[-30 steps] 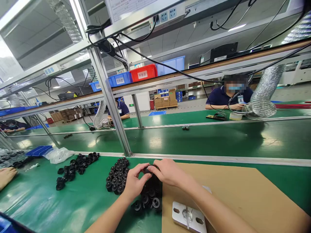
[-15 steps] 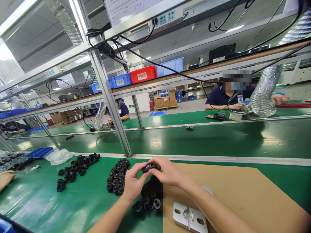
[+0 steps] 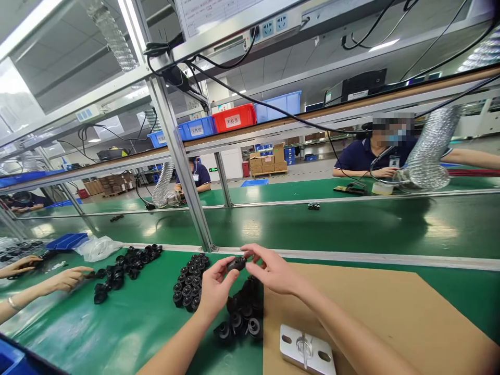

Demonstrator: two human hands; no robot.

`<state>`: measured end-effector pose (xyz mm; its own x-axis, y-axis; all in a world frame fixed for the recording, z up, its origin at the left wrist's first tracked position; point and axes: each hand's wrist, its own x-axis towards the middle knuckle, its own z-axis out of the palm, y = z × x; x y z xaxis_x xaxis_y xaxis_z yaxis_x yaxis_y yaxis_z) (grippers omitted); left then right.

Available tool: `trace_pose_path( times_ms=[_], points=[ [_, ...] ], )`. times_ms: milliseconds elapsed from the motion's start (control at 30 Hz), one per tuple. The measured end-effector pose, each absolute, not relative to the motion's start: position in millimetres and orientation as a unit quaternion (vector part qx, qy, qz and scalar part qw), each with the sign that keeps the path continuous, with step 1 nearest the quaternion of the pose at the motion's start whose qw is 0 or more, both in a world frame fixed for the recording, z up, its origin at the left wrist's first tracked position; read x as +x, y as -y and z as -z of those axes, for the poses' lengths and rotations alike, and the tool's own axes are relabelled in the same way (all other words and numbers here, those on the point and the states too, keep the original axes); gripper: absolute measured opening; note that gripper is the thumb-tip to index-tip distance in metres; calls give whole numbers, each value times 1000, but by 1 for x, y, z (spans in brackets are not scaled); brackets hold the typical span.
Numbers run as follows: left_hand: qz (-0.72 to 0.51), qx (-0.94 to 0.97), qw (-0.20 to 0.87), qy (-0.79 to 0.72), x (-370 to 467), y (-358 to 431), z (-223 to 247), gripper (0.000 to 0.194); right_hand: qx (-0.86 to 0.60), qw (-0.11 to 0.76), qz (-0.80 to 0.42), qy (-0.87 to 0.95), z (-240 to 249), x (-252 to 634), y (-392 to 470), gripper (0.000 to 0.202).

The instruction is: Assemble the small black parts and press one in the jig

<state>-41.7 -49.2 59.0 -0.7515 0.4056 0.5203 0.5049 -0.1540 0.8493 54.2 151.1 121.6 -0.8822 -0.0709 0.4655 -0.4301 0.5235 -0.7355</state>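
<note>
Above the bench, my left hand [image 3: 215, 284] grips a small round black plastic part [image 3: 236, 263] between thumb and fingers. My right hand [image 3: 273, 271] has its thumb and fingertips at the right end of the same part, in a loose pinch. Just below both hands lies a loose heap of black plastic parts [image 3: 236, 317], partly covered by my left hand. Left of the heap, similar parts stand in close rows [image 3: 188, 286]. A metal fixture block [image 3: 307, 349] with slots and a clear round centre rests on a cardboard sheet [image 3: 375, 307] under my right forearm.
Another pile of black parts [image 3: 117, 273] lies to the left, with a co-worker's hand [image 3: 66, 279] reaching to it. Behind are a plastic bag [image 3: 97, 250] and a blue tray [image 3: 67, 241]. A metal post [image 3: 183, 172] rises at the bench's back edge.
The black part has turned in my fingers, and my right hand's fingers have loosened and spread a little. A co-worker's hand has reached in from the left to the far pile.
</note>
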Motion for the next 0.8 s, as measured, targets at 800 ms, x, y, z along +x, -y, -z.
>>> trace_pose_path(
  times_ms=[800],
  points=[
    [509, -531, 272, 620, -40, 49, -59, 33, 43, 74, -547, 833, -111, 45, -136, 32]
  ],
)
